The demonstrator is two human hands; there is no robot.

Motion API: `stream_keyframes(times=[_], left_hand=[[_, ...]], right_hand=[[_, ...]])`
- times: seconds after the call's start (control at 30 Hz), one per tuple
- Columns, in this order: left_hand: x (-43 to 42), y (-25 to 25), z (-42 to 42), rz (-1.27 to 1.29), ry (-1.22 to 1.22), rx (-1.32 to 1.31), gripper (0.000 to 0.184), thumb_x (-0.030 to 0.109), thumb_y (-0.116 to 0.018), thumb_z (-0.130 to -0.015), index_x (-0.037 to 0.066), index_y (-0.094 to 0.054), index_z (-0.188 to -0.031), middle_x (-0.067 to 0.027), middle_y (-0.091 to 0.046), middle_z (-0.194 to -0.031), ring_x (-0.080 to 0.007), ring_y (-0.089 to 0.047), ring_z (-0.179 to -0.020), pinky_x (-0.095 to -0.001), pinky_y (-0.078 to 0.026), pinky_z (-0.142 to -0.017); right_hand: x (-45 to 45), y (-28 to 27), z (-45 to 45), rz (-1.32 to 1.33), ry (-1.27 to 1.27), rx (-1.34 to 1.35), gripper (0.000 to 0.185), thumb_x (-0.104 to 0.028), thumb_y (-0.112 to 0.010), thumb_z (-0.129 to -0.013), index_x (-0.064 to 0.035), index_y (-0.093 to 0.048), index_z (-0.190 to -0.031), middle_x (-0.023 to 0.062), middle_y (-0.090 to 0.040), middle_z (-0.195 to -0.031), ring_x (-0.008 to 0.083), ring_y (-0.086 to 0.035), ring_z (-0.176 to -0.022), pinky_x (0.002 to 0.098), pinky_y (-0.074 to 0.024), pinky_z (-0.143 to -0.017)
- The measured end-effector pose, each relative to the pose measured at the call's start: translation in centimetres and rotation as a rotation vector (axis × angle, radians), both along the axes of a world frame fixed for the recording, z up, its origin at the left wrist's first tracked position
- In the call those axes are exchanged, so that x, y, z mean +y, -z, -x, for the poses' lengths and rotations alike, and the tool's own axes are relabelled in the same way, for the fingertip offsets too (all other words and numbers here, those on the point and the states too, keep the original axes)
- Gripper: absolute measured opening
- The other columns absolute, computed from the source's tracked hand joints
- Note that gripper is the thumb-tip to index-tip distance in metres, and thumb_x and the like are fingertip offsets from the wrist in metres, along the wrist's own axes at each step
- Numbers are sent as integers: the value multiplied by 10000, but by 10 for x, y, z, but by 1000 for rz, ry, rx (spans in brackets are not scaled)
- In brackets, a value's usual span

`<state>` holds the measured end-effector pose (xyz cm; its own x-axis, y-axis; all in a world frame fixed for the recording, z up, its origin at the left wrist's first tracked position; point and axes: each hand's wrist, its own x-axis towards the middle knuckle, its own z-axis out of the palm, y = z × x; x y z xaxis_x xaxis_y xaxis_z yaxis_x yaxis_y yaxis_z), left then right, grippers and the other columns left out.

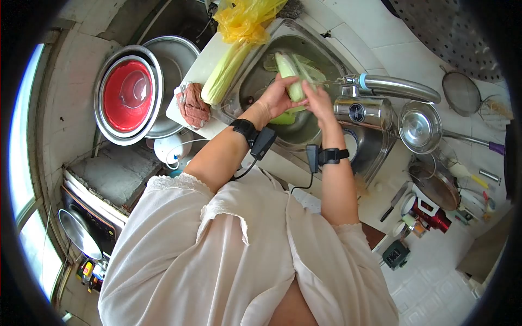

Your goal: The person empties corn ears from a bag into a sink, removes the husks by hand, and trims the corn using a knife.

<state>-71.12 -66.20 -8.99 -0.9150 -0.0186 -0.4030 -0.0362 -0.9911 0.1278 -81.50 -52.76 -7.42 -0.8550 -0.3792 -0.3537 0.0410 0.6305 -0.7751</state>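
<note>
Over the sink (255, 70), my left hand (278, 98) is closed round the lower part of a pale green ear of corn (288, 68) in its husk. My right hand (318, 102) is at the right side of the same ear, its fingers closed on it near the lower end; exactly what they pinch is partly hidden. Loose green husk leaves (284, 118) lie in the basin below. On the counter left of the sink rests another ear in its husk (228, 73), its far end by a yellow plastic bag (244, 19).
A folded brown cloth (193, 105) lies on the counter's left corner. Metal basins and a red bowl (126, 95) stand further left. A faucet (399, 87) reaches over the sink from the right, near a steel canister (364, 112). A knife (394, 201) lies at the right.
</note>
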Motion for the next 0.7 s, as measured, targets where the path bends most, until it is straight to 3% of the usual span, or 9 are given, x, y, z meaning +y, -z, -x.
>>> stream_keyframes(times=[0.07,0.2,0.27,0.47,0.53,0.57,0.6,0.67,0.7], left_hand=[[2,-19,2,303,52,-156,543,185,-600,-1030,186,-291,-1477,-122,-460,-1443,-305,-538,-1312,-550,-546,-1031],[5,-9,1,363,91,-101,645,253,-666,-1016,185,-243,-1497,-118,-482,-1408,-311,-546,-1273,-517,-561,-978],[1,-6,-4,403,79,-189,640,280,-684,-1010,178,-270,-1487,-119,-487,-1409,-315,-554,-1261,-510,-560,-971],[-2,-3,2,116,17,-348,468,355,-619,-1033,93,-444,-1380,-158,-533,-1348,-333,-539,-1260,-572,-514,-1023],[-8,41,11,-41,-137,-273,414,340,-538,-1066,47,-455,-1347,-173,-517,-1342,-364,-574,-1212,-587,-525,-1021],[-14,44,7,-72,-168,-294,386,324,-499,-1070,30,-464,-1318,-186,-513,-1345,-349,-596,-1189,-575,-551,-993],[-15,43,4,-73,-167,-293,386,324,-499,-1070,30,-464,-1318,-186,-513,-1345,-349,-596,-1189,-575,-551,-993],[-15,33,-5,115,38,-222,383,283,-539,-1050,52,-422,-1332,-185,-513,-1333,-343,-626,-1118,-542,-578,-959],[-5,14,-8,250,57,-333,435,211,-580,-1017,90,-354,-1368,-165,-532,-1278,-313,-638,-1068,-503,-601,-915]], right_hand=[[0,0,-15,159,165,-542,634,-476,-731,-955,-31,-579,-1381,109,-694,-1196,184,-661,-1049,328,-518,-892],[-6,6,-38,420,587,-334,455,-408,-734,-971,-68,-635,-1257,43,-703,-1063,125,-646,-933,307,-507,-814],[11,18,-25,450,528,-227,263,-374,-668,-1022,-135,-602,-1110,13,-696,-1061,78,-653,-885,239,-457,-733],[4,13,1,494,422,-111,152,-277,-615,-1048,-147,-587,-1121,9,-692,-1028,93,-649,-862,235,-481,-738],[-5,2,13,630,630,-30,154,-200,-608,-1038,-126,-597,-1172,20,-692,-1024,110,-653,-854,255,-518,-744],[6,20,30,633,440,65,214,-151,-609,-1026,-125,-593,-1238,28,-693,-1025,119,-653,-844,250,-533,-728],[5,-3,38,397,268,1,372,-204,-663,-1007,-86,-587,-1351,84,-709,-1117,194,-678,-981,314,-551,-854],[-6,-12,32,-2,60,283,607,-336,-743,-957,0,-550,-1424,168,-690,-1255,280,-647,-1172,378,-498,-1018],[-2,-8,33,-8,63,277,607,-336,-743,-957,0,-550,-1424,168,-690,-1255,280,-647,-1172,378,-498,-1018]])
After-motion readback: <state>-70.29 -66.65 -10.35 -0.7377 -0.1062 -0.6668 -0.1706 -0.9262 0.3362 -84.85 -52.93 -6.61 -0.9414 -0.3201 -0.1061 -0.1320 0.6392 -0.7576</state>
